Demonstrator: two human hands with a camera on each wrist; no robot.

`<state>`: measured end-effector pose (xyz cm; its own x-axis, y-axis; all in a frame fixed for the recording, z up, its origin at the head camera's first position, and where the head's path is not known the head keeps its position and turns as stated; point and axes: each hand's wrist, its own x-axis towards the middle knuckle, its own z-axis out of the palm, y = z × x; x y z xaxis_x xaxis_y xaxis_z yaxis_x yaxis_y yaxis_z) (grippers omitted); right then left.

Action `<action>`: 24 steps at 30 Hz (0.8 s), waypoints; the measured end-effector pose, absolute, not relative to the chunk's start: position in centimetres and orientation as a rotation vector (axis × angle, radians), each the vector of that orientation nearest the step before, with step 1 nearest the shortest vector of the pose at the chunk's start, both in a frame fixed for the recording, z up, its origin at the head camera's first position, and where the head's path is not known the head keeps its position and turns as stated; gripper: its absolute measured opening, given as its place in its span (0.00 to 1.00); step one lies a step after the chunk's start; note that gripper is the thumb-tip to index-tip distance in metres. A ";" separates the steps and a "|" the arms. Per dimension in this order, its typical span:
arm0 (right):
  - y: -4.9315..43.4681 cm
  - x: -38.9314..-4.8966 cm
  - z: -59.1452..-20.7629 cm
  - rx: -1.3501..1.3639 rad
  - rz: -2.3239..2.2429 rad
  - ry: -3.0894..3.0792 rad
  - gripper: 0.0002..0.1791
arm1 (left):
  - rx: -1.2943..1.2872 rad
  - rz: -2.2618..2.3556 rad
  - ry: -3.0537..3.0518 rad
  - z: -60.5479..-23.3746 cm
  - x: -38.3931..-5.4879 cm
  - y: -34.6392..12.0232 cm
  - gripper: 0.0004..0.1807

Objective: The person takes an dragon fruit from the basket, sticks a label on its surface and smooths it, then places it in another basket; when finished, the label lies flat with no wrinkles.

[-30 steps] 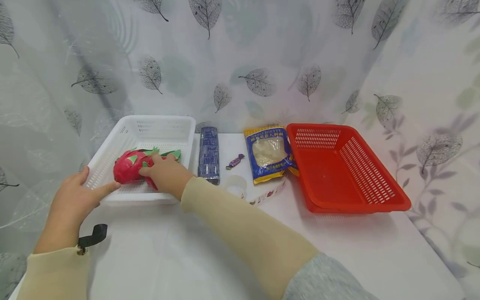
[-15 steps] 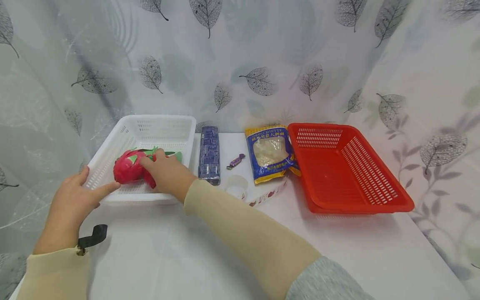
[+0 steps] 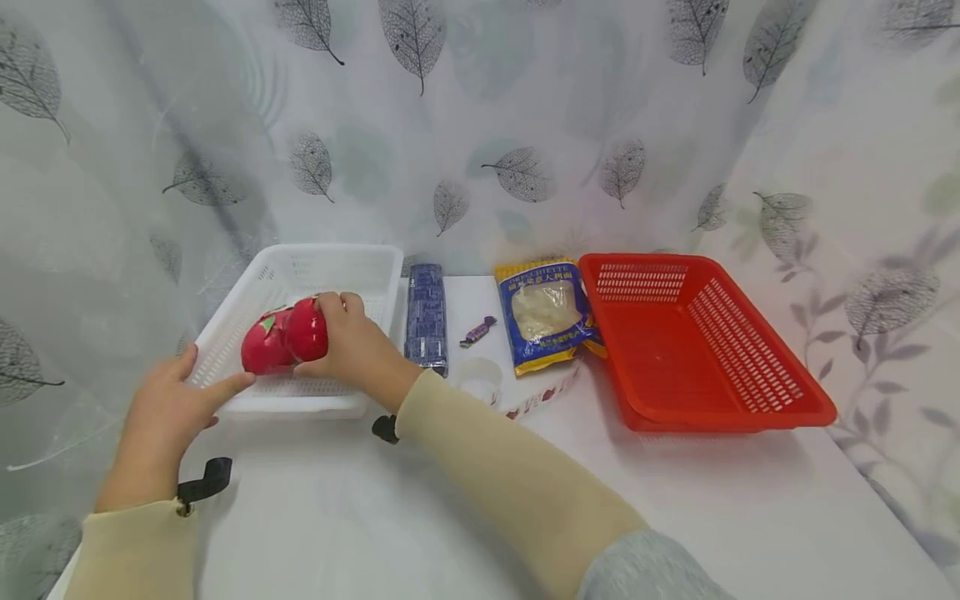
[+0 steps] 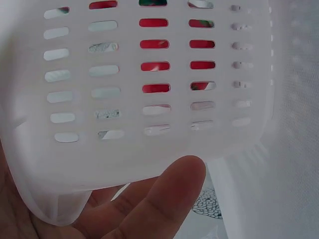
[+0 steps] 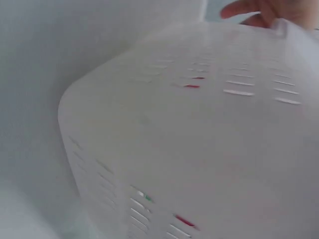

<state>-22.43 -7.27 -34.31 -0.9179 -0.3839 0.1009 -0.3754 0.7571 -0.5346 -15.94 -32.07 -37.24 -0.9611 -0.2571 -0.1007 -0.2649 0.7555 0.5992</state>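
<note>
My left hand (image 3: 171,408) holds the front left corner of the white plastic basket (image 3: 300,406), thumb at the front rim. In the left wrist view its thumb (image 4: 179,191) lies against the basket's edge. A pink-red dragon fruit (image 3: 262,348) with green scales lies inside, near that thumb. My right hand (image 3: 360,346) grips a shiny red rounded thing (image 3: 307,329) over the basket, right beside the dragon fruit; its exact kind is hard to tell. The right wrist view shows mostly the basket's outer wall (image 5: 164,124), with bits of red and green through the slots.
Right of the basket lie a dark blue packet (image 3: 426,317), a purple wrapped candy (image 3: 477,332), a roll of printed tape (image 3: 480,379) and a blue-yellow orecchiette bag (image 3: 543,312). A red plastic basket (image 3: 697,417) stands to the right. A leaf-print curtain (image 3: 495,108) hangs behind.
My right hand has raised and turned the shiny red thing, whose smooth side now shows. Green parts seen earlier near the fingers are out of sight. The left hand keeps its place at the basket corner.
</note>
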 end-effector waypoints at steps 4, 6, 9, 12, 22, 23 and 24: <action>-5.2 -21.2 -33.7 -0.617 -1.061 2.884 0.50 | -0.446 0.990 2.928 -37.8 -15.8 -32.2 0.67; -3.8 -20.5 -32.8 -0.633 -1.119 2.867 0.51 | -0.433 0.967 2.937 -37.8 -15.9 -32.3 0.67; -1.5 -19.6 -31.3 -0.686 -1.155 2.884 0.50 | -0.384 0.935 2.952 -37.6 -16.1 -32.3 0.66; 0.7 -18.9 -30.0 -0.763 -1.160 2.930 0.49 | -0.367 0.918 2.954 -37.3 -16.2 -32.4 0.66; 6.8 -17.0 -26.8 -0.776 -1.143 2.978 0.49 | -0.395 0.923 2.929 -37.2 -16.3 -32.5 0.67; 7.3 -16.9 -26.7 -0.769 -1.139 2.979 0.49 | -0.394 0.914 2.932 -37.2 -16.3 -32.5 0.67; 7.6 -16.8 -26.6 -0.761 -1.131 2.983 0.49 | -0.395 0.904 2.934 -37.2 -16.3 -32.5 0.67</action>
<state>-16.76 7.65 -26.57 -0.8832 -0.3729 0.2845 -0.4678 0.6559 -0.5925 -16.31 -32.51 -37.23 -0.9664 -0.2284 -0.1183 -0.2554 0.7970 0.5473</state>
